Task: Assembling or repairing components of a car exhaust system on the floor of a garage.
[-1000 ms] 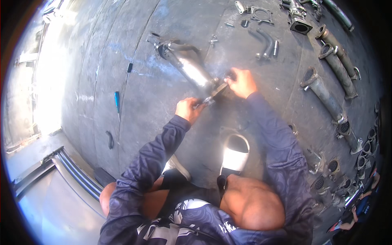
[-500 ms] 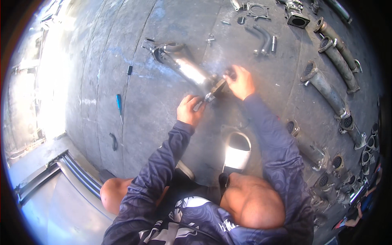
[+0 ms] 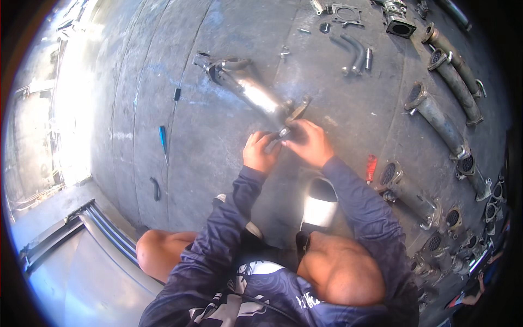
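A cylindrical metal cooler (image 3: 256,94) lies slantwise on the floor, its flanged end toward me. My left hand (image 3: 261,152) is closed round a short dark hose (image 3: 272,145) at that near end. Against the same end, my right hand (image 3: 310,143) has its fingers bent and pressed in beside a small shiny ring (image 3: 284,132); what lies between them is hidden. An angled flange (image 3: 299,108) sticks out just beyond the right fingers. At the cooler's far end are a bracket (image 3: 202,59) and a curved pipe (image 3: 235,64).
Left of the cooler lie a blue-handled screwdriver (image 3: 163,143), a small black piece (image 3: 177,94) and a curved hose (image 3: 156,189). A red-handled tool (image 3: 371,168) lies at right, near several more coolers (image 3: 438,122). Two bent hoses (image 3: 357,52) and a gasket (image 3: 347,14) lie farther off.
My right hand has come down and left from the flange's upper corner to the hose end, near my left hand. The red-handled tool has come into sight beside my right sleeve.
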Demonstrator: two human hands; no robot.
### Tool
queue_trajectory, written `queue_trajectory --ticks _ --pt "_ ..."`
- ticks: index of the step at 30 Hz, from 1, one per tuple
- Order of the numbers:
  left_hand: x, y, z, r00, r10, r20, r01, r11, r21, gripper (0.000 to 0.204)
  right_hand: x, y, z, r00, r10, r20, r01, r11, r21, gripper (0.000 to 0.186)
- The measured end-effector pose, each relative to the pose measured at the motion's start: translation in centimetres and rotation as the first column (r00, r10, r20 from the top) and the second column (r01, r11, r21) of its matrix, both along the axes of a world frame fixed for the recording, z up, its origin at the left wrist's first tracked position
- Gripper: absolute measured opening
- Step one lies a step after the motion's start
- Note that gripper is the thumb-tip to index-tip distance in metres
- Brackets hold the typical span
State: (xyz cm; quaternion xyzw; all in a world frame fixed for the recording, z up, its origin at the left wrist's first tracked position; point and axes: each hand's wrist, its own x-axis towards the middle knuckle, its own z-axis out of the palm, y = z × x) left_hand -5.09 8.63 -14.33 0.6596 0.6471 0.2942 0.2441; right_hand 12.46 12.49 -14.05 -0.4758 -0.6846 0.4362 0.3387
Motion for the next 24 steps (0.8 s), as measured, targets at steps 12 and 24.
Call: queue_trajectory --ticks 12,24 --pt "0.6 -0.2 -0.3 0.999 0.009 -0.034 -0.007 0.999 0.039 0.017 -0.5 -0.5 0.6 0.985 -0.122 -0.122 0.090 0.967 -0.240 0.030" --pt "0.3 -0.4 -0.1 0.983 0.000 0.185 0.015 0.997 -0.078 0.017 -1.5 -1.9 -0.9 0.954 -0.283 -0.103 0.288 0.956 0.044 0.030"
